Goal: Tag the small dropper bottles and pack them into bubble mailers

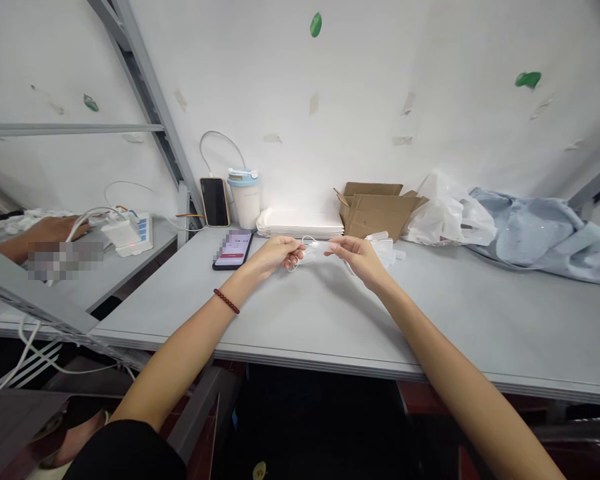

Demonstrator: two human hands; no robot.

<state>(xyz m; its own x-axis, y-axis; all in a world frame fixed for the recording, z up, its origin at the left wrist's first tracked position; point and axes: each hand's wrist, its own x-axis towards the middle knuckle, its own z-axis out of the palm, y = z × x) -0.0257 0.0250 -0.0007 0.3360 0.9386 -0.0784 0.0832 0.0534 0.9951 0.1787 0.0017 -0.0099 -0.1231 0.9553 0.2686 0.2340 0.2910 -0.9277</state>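
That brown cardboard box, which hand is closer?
Right. The right hand is in front of the brown cardboard box; the left hand is farther off, to its left.

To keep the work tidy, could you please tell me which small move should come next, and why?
Perhaps the right hand should gently gather the slack in the white cord, because it loops loosely beside the left hand, and both hands are close together above the desk.

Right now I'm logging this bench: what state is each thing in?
Left hand, pinching
Right hand, pinching
Translucent item, held
Flat phone, screen lit
Leaning phone, screen dark
Cup, upright, lidded
Cardboard box, flaps open
White plastic bag, crumpled
Blue bundle, rumpled
White stack, lying flat
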